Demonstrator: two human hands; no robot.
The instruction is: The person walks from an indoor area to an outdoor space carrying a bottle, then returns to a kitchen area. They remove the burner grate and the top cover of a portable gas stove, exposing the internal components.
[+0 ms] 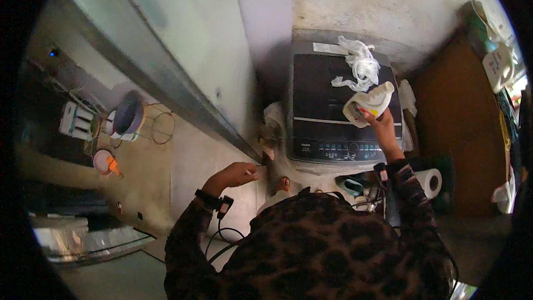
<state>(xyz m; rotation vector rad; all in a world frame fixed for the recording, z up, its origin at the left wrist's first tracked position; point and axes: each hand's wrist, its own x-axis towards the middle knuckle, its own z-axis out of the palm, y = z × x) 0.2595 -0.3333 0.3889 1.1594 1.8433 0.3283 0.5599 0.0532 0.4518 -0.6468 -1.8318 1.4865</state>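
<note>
My right hand (384, 132) grips a cream-white detergent bottle (371, 101) with a coloured label. The bottle is tilted, its capped end toward the upper right, above the dark lid of a top-loading washing machine (319, 100). A crumpled white plastic bag (363, 68) lies on the lid, just beyond the bottle. Off to the left of the machine, my left hand (236, 174) hangs in the air with its fingers curled closed. A small pale spot shows at its fingertips, but I cannot make out whether they hold anything.
A door edge (183, 72) runs along the left. Beyond it stand a pink basin (103, 161) and a grey tub (129, 114). At the right are a brown board (458, 122), a paper roll (429, 182) and another white bottle (498, 66). Shoes (350, 184) lie before the machine.
</note>
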